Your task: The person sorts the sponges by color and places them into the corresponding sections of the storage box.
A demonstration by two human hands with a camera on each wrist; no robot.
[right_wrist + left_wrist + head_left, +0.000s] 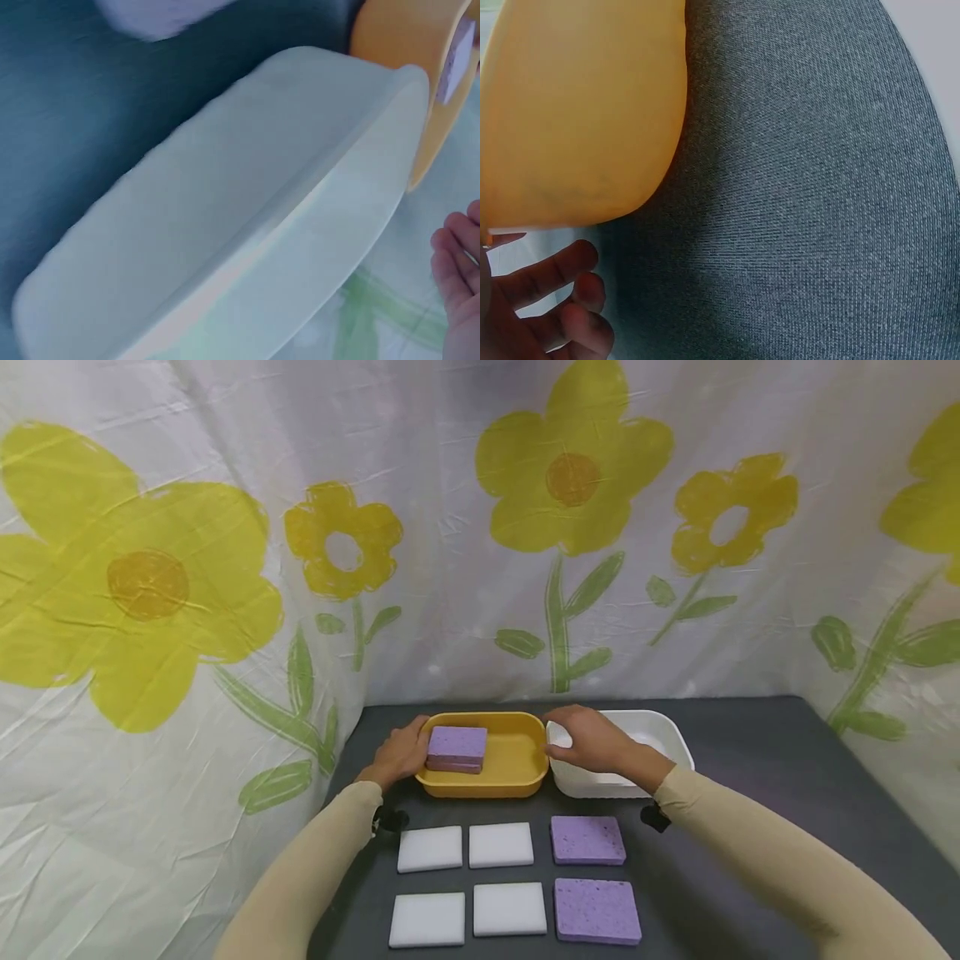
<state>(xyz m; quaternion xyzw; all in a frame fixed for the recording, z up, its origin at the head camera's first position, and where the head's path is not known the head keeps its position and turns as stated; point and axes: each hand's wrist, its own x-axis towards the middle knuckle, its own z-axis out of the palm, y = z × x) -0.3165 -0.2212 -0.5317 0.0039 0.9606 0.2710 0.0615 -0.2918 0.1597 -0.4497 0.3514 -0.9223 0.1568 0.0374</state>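
Observation:
A yellow tub point(517, 787) stands on the dark table with purple sponges point(457, 745) stacked at its left end. My left hand point(397, 752) holds the tub's left rim, close beside that stack. In the left wrist view, curled fingers point(551, 277) show outside the tub's end; the thumb is hidden. My right hand point(596, 739) is over the left part of the white tub point(663, 727), near the two tubs' adjoining ends. Its fingers point(454, 251) are loosely bent, with nothing seen in them. The bare inside of the white tub shows in the head view.
In front of the tubs lie several white sponge pads point(510, 908) in two rows. Two purple sponges point(597, 910) lie to their right. A white curtain point(442, 635) with yellow flowers hangs around the dark table point(750, 760).

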